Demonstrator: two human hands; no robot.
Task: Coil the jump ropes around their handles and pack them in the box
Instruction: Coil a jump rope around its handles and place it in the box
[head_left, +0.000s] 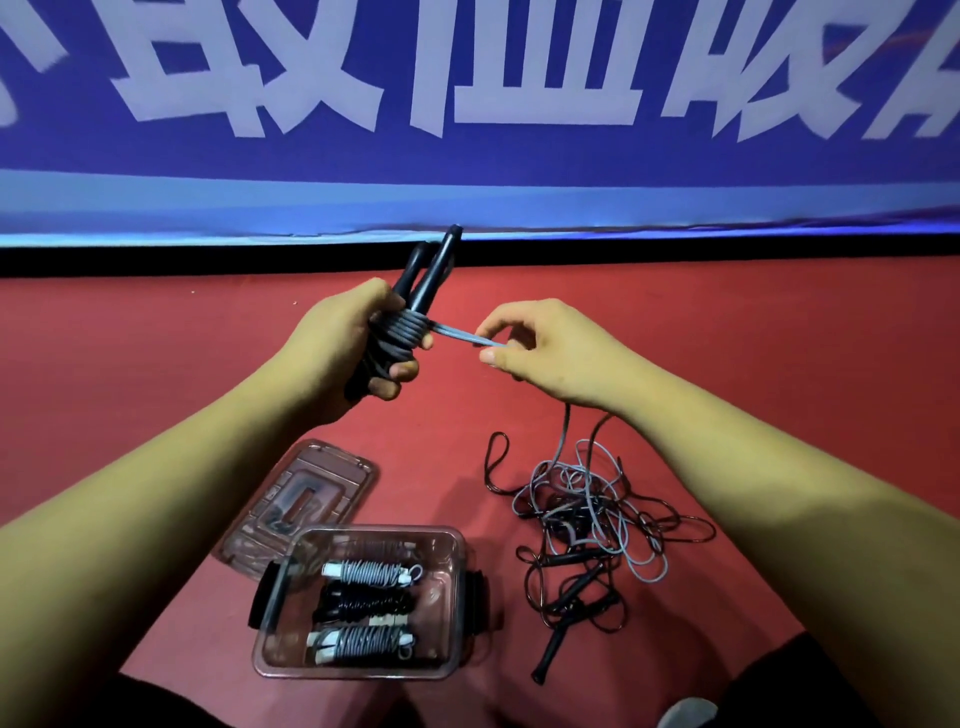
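Seen from a person's own head, looking down at a red floor. The left hand is clenched around two black handles, held together and pointing up and away so that they serve as one spool. Grey rope sits in a tight coil round their middle. The right hand pinches the free strand between thumb and forefinger, drawing it taut, probably so the next turn lies snug. Below that hand the rope drops to a tangle of grey and black ropes on the floor; how many lie there is unclear. Near the person's legs stands a clear box holding three wound bundles side by side. Its lid lies just behind, leaving the top open for packing.
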